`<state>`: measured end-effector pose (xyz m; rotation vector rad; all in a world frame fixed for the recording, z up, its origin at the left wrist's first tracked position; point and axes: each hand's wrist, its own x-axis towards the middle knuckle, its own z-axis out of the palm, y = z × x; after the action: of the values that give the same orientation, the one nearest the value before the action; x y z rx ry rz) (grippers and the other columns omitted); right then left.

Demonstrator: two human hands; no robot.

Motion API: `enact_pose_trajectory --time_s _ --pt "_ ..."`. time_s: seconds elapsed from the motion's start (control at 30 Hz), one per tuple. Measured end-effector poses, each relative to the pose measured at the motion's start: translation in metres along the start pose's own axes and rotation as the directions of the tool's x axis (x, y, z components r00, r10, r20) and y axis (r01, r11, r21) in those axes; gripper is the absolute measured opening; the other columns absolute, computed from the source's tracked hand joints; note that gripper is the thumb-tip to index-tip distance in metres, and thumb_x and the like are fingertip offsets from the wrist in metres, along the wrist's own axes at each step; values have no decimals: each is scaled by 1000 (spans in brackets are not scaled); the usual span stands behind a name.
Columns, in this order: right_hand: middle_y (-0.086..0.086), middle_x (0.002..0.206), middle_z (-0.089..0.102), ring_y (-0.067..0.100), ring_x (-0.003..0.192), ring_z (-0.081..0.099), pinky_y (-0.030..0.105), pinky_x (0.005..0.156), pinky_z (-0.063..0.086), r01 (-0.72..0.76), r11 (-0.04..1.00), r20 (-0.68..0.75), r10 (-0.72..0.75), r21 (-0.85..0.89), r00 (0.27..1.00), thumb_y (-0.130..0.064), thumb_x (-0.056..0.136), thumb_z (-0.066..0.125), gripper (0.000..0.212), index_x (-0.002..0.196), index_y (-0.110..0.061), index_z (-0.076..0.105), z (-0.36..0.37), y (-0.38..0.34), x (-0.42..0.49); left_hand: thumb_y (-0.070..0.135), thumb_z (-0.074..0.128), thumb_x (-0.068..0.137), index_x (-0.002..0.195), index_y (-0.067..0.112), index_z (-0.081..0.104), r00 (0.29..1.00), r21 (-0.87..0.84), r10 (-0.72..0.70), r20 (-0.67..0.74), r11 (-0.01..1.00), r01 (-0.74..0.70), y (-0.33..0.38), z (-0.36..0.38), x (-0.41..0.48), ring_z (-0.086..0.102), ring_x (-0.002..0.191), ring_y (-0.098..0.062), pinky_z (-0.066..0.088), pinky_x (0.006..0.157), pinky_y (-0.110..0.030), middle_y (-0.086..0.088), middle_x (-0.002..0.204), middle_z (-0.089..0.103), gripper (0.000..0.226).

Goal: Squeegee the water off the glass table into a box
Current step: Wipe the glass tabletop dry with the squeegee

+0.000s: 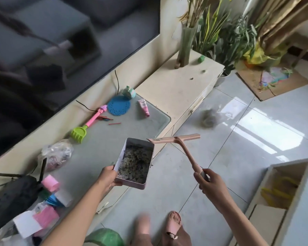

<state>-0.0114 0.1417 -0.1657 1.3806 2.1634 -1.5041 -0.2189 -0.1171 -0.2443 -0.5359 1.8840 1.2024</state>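
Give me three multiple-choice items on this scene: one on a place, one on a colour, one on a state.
1. Where is the box?
A. Inside a drawer.
B. Held by the left hand at the front edge of the glass table.
C. On a chair.

2. What colour is the round lace mat on the glass?
A. Blue.
B. Red.
C. Yellow.

3. How is the squeegee now?
A. Lying flat on the glass.
B. Hung on a wall hook.
C. Held up off the glass by the right hand.

Answers:
1 B: the left hand grips the box's near end at the table edge.
2 A: the mat is plainly blue.
3 C: the right hand grips the handle, and the blade is in the air by the box's far corner.
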Motion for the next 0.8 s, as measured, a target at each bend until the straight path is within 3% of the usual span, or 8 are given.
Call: enact_pose_trajectory --time_s 0.1,0.27,0.37,0.5,0.67,0.8 --pt "8 70 61 25 68 57 35 66 48 -11 997 26 13 -74 1000 -34 89 59 15 88 -18 60 6 -14 23 -17 28 88 103 8 58 999 -4 27 -43 1000 -28 18 -2 34 56 61 -27 53 40 -29 -10 74 60 42" --pt "4 64 57 21 61 51 31 61 42 -75 993 23 77 -92 997 -35 88 59 19 85 -17 60 20 -26 49 -17 34 89 108 9 61 992 22 60 -115 998 -58 38 -1 84 55 50 -22 49 35 -26 -11 77 62 41" --pt "2 61 57 19 58 52 32 59 43 -140 988 -27 138 -59 990 -35 88 60 14 84 -22 60 43 -37 63 -17 35 89 117 3 60 995 82 78 -64 994 -73 51 -4 120 54 58 -24 47 35 -23 -14 86 62 43" --pt "-2 57 57 16 57 53 39 60 47 -227 971 -54 232 78 971 -29 87 61 12 85 -17 62 74 -60 81 -14 41 92 125 1 58 997 153 80 11 985 -81 74 -8 156 58 76 -23 52 48 -25 -14 105 63 40" --pt "-2 57 56 11 53 51 32 60 43 -245 958 -64 257 147 964 -29 87 62 8 86 -21 62 103 -83 99 -17 37 91 127 0 54 993 180 17 115 983 -38 95 -9 192 59 70 -24 54 44 -26 -14 106 61 44" --pt "-3 59 55 10 53 51 30 59 42 -272 947 -70 287 171 955 -30 88 61 8 88 -22 61 121 -88 108 -12 40 94 132 3 51 992 177 -1 129 984 -22 96 -13 214 57 90 -26 55 53 -29 -16 113 61 43"
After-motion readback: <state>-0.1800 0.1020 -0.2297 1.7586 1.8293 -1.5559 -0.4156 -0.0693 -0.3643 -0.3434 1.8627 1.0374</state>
